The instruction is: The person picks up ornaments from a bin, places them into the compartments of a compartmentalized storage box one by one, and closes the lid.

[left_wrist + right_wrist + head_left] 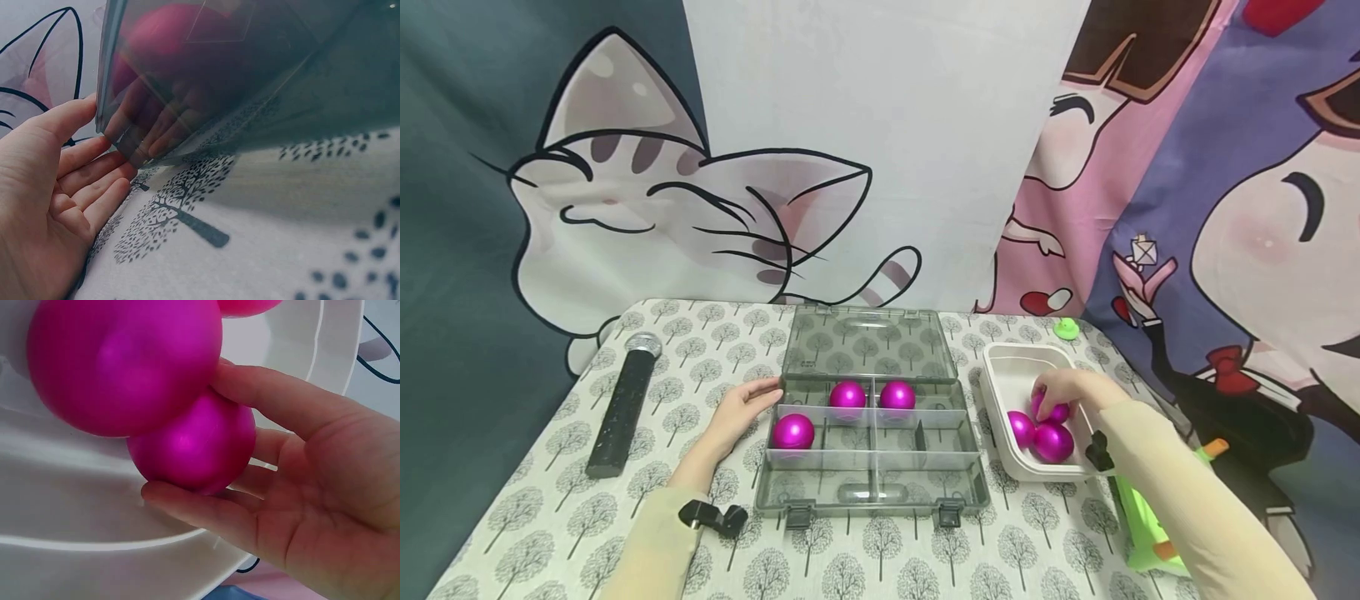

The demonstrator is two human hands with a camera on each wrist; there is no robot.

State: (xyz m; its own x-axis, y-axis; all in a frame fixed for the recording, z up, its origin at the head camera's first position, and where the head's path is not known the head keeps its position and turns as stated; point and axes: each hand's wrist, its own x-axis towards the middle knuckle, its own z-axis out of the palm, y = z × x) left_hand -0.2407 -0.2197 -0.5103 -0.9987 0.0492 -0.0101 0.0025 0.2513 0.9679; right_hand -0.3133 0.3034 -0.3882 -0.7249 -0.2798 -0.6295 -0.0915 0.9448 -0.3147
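Note:
A grey see-through compartment box (868,506) lies with its lid (871,343) folded back. Three shiny magenta balls sit in it: a back-left ball (847,395), a back-right ball (897,396) and a middle-left ball (793,432). My left hand (747,410) touches the box's left side with thumb and fingers nearly straight. Inside the white plastic tub (992,392), my right hand (1063,390) has thumb and fingers curled round a magenta ball (194,444). Two other magenta balls, one on the left (1020,429) and one in front (1054,442), lie against it.
A black microphone (623,404) with a silver head lies on the left of the tree-print tablecloth (880,558). Behind the tub stands a small green toy duck (1066,329). A bright green item with orange parts (1142,525) is partly hidden by the right sleeve. Cartoon-printed curtains hang behind.

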